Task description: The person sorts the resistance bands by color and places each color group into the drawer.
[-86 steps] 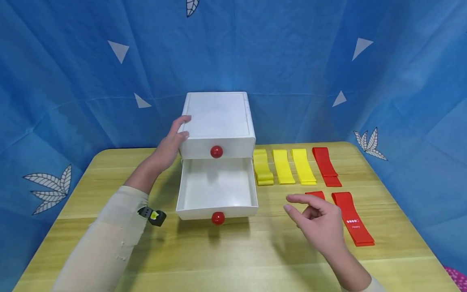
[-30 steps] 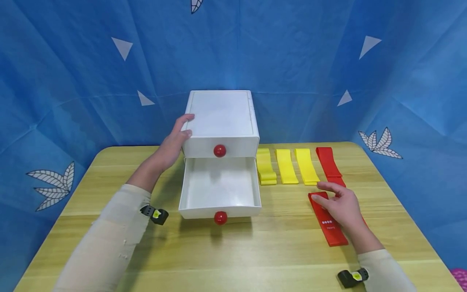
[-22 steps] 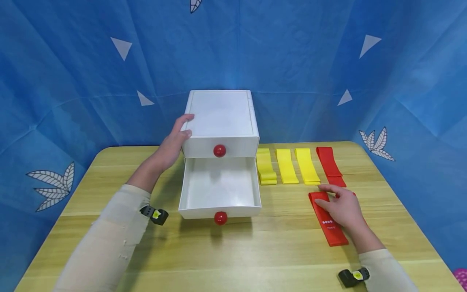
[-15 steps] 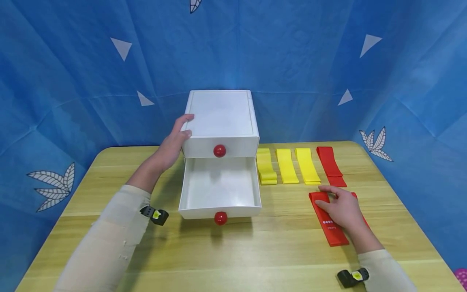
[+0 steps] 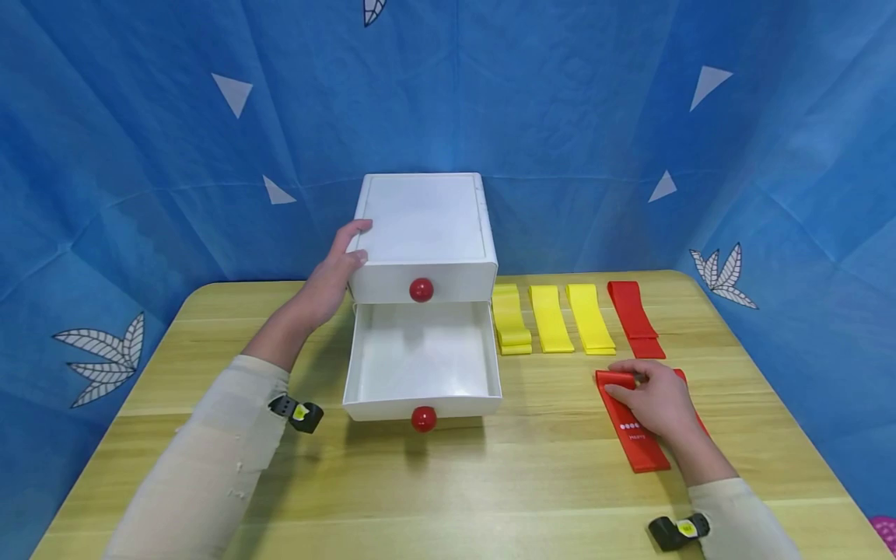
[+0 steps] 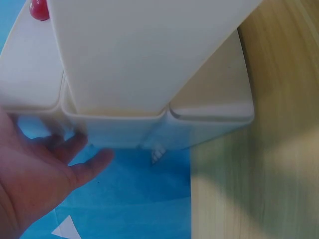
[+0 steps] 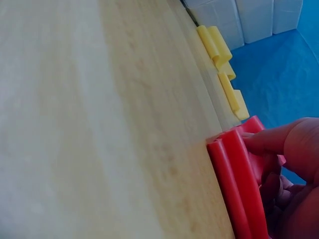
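My left hand (image 5: 327,281) rests at the upper left edge of a white two-drawer cabinet (image 5: 427,218), fingertips on its top. In the left wrist view, its fingers stretch beside the cabinet. The upper drawer is closed; the bare lower drawer (image 5: 420,365) is pulled out. My right hand (image 5: 658,400) pinches the far end of a folded red resistance band (image 5: 640,449) with white dots and lettering. In the right wrist view, the thumb presses on this red band (image 7: 234,184), and the other fingers are curled behind it. A second red band (image 5: 680,374) is mostly hidden by that hand.
Behind the right hand lies another folded red band (image 5: 632,311). Yellow bands lie left of it: one at right (image 5: 588,315), one in the middle (image 5: 549,317), one beside the cabinet (image 5: 511,317). A blue patterned curtain (image 5: 560,117) hangs behind the wooden table (image 5: 434,498).
My right hand has moved right onto the nearer red band and its fingers have drawn together on the far end, which bends up slightly. The left hand has stayed on the cabinet.
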A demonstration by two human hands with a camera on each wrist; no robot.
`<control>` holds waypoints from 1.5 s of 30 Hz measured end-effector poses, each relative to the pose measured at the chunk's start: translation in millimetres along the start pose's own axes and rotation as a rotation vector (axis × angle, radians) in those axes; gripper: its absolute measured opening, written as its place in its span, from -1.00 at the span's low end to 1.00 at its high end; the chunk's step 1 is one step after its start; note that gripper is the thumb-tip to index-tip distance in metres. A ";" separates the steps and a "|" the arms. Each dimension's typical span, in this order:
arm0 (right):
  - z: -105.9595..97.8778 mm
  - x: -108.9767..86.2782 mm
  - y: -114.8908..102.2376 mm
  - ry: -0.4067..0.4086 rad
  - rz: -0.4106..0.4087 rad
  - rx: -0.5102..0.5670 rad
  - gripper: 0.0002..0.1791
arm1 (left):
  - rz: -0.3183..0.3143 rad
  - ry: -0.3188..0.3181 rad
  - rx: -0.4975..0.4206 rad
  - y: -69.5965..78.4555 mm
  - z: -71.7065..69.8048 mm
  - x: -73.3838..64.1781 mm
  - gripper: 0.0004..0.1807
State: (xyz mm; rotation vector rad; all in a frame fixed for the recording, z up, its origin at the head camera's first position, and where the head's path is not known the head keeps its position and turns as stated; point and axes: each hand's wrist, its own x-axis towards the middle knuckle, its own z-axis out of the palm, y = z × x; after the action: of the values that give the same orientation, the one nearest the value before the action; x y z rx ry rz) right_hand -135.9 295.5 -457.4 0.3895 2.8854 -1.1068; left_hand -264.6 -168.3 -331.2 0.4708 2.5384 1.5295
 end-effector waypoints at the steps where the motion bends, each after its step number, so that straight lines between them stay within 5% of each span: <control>1: -0.2 -0.3 -0.1 0.004 -0.005 -0.001 -0.48 | 0.001 0.000 0.001 -0.3 0.0 -0.1 -0.41; 20: -20.7 -19.4 -13.7 0.085 -0.099 -0.065 -0.74 | 0.010 -0.005 0.006 -0.6 -0.9 0.3 -0.41; 45: -54.4 -41.6 -52.6 0.199 -0.168 0.184 -0.74 | 0.006 -0.013 0.012 2.8 -0.3 -2.4 -0.42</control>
State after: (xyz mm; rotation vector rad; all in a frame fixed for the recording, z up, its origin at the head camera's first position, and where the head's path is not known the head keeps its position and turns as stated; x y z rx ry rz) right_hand -104.9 284.6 -377.6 0.2807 3.0441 -1.4458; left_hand -261.8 -168.1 -328.7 0.4890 2.5394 1.5094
